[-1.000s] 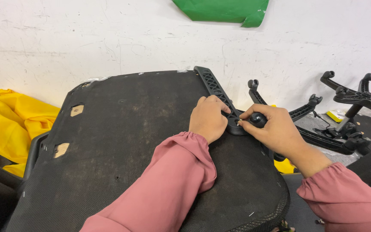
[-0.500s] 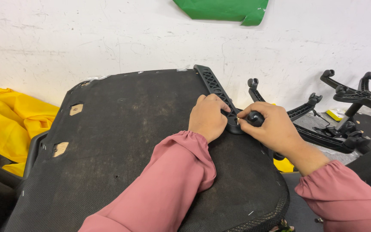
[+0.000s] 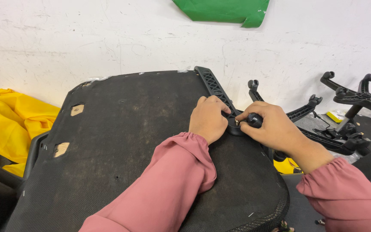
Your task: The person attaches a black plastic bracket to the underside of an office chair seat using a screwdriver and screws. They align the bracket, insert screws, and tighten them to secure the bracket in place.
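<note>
In the head view, a large black fabric-covered chair seat pad (image 3: 142, 146), lying underside up, fills the middle of the picture, its far edge near the scuffed white wall (image 3: 108, 38). A black ribbed plastic armrest bracket (image 3: 213, 86) lies across the pad's right part; its long axis runs on a diagonal from the pad's far edge, near the wall, down and to the right toward the person, and its near end sits under both hands.

The left hand (image 3: 207, 118), in a pink sleeve, rests knuckles-up on the pad with its fingers curled narrow and pressed on the near end of the bracket. The right hand (image 3: 273, 129) is closed around a small black round knob (image 3: 254, 120) right at that end of the bracket, thumb and forefinger pinching it; a glint of brass metal shows just left of the knob, between the two hands, which almost touch.

Two pale rectangular cut-outs (image 3: 77, 110) show on the pad's left side. A crumpled yellow cloth (image 3: 13, 120) lies left of the pad. Black star-shaped chair bases (image 3: 353, 96) with upturned ends stand at the right, near the wall, and a green sheet (image 3: 224, 8) hangs on the wall above
</note>
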